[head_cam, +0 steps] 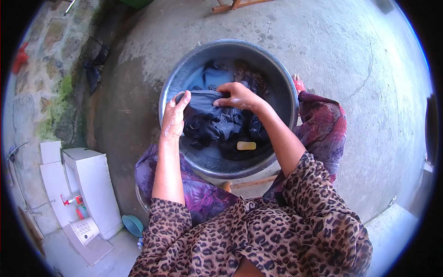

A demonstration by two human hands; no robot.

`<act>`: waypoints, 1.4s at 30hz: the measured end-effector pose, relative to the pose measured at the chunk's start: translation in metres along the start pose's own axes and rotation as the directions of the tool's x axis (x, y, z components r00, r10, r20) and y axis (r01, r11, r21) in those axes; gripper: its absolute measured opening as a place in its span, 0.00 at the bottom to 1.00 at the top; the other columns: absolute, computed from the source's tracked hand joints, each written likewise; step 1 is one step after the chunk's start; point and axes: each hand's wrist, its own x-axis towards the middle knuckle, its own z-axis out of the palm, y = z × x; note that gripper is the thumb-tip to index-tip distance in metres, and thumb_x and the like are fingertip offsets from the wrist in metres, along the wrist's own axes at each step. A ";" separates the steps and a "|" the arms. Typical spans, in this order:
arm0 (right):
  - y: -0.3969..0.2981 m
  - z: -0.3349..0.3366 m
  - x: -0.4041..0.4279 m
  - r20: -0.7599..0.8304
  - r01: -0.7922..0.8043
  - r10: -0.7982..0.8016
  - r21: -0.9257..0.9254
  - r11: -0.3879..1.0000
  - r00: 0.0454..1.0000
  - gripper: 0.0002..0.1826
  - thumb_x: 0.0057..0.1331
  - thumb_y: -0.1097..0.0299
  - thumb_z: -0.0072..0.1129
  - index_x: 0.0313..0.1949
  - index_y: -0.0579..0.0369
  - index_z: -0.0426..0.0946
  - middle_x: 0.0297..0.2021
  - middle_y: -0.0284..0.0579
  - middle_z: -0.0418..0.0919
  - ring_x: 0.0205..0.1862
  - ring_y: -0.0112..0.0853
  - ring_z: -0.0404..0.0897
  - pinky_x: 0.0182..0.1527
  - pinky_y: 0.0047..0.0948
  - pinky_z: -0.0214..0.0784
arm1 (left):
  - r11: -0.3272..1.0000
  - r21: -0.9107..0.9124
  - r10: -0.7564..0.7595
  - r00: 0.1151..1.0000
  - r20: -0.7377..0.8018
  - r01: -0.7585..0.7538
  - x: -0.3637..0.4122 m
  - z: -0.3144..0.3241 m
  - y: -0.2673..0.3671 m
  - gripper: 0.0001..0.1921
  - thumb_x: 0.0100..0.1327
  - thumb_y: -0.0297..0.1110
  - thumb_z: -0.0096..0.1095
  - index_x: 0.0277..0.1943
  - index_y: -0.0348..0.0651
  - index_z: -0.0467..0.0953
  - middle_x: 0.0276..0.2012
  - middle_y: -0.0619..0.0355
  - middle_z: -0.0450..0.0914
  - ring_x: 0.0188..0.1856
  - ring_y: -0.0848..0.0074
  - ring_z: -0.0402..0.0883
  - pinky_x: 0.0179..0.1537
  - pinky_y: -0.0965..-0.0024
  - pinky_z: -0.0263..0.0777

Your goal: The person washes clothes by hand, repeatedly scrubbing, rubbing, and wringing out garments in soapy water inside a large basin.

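A large round metal basin (228,172) stands on the floor between my legs, with cloudy water and dark laundry inside. My left hand (175,112) grips one end of a wet dark garment (207,98) at the basin's left side. Further along the same edge, my right hand (238,97) pinches the cloth between thumb and fingers. The garment's upper edge is stretched between both hands, and its lower part merges with the black cloth below. A yellow bar of soap (246,145) rests on black cloth near the front. Behind my hands lies a brown patterned cloth (256,76), partly soaked.
White shelving (88,187) stands at the left with a white perforated basket (84,230) and several small items. A teal plastic basin (133,225) sits beside it. Mossy stone wall (59,93) runs along the left. A wooden frame (237,5) stands on the concrete floor ahead.
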 end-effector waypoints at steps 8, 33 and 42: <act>0.047 0.000 -0.001 -0.119 -0.066 0.095 0.224 0.972 0.988 0.19 0.54 0.53 0.71 0.31 0.58 0.80 0.28 0.35 0.79 0.32 0.27 0.75 0.38 0.28 0.66 | 0.994 -0.037 0.093 0.965 -0.247 -0.105 0.014 -0.013 -0.007 0.33 0.64 0.53 0.60 0.60 0.32 0.69 0.57 0.50 0.73 0.59 0.70 0.70 0.62 0.67 0.59; -0.062 0.143 -0.024 -0.273 0.173 -0.382 -0.568 0.805 0.883 0.17 0.65 0.58 0.55 0.24 0.57 0.73 0.20 0.51 0.75 0.26 0.48 0.79 0.30 0.43 0.71 | 0.777 -0.463 -0.212 0.870 0.446 0.427 0.026 -0.062 -0.114 0.17 0.73 0.44 0.42 0.27 0.54 0.69 0.26 0.67 0.70 0.29 0.78 0.73 0.35 0.71 0.71; 0.015 0.099 0.000 -0.547 -0.142 0.106 -0.024 0.990 0.830 0.25 0.71 0.53 0.46 0.22 0.59 0.77 0.19 0.50 0.78 0.21 0.43 0.79 0.30 0.39 0.71 | 0.858 -0.408 -0.435 0.865 -0.251 0.313 0.012 0.044 -0.101 0.11 0.66 0.42 0.59 0.34 0.44 0.78 0.31 0.64 0.76 0.35 0.80 0.76 0.40 0.74 0.70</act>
